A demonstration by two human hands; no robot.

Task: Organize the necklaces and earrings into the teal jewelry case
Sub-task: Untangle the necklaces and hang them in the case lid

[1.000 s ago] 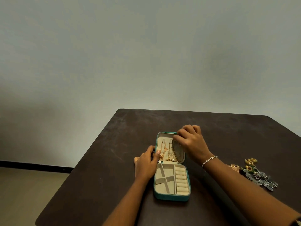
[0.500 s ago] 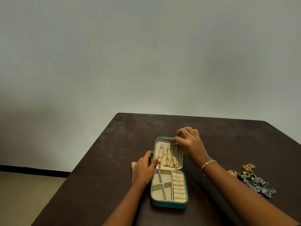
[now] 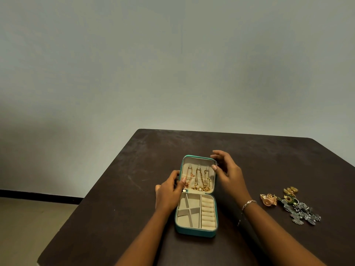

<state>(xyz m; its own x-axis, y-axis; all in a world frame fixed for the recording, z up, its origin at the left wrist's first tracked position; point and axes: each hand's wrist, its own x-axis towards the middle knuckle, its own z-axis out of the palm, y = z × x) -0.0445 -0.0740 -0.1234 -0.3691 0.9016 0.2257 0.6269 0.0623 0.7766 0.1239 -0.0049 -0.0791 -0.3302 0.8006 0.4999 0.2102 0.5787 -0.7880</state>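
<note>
- Three gold necklaces hang in the lid half of your teal jewelry case, which lies open flat on the bench, long axis running away from you.
- Your left hand rests against the case's left edge at the hinge line, fingers curled loosely onto the lid lining, gripping nothing that shows.
- Your right hand hovers at the lid's far right corner, fingers spread and apart, holding nothing.
- Near half of the case: the divided compartments and the ring rolls look bare.
- Earrings lie in a loose pile on the bench well to the right of the case, gold pieces nearer the case, dark silver ones farther out.
- Judging by this, the necklaces are done and the earrings come next. They lie to the right of your right hand and nearer to you, so that hand is the closer one; keep the left steadying the case.
</note>
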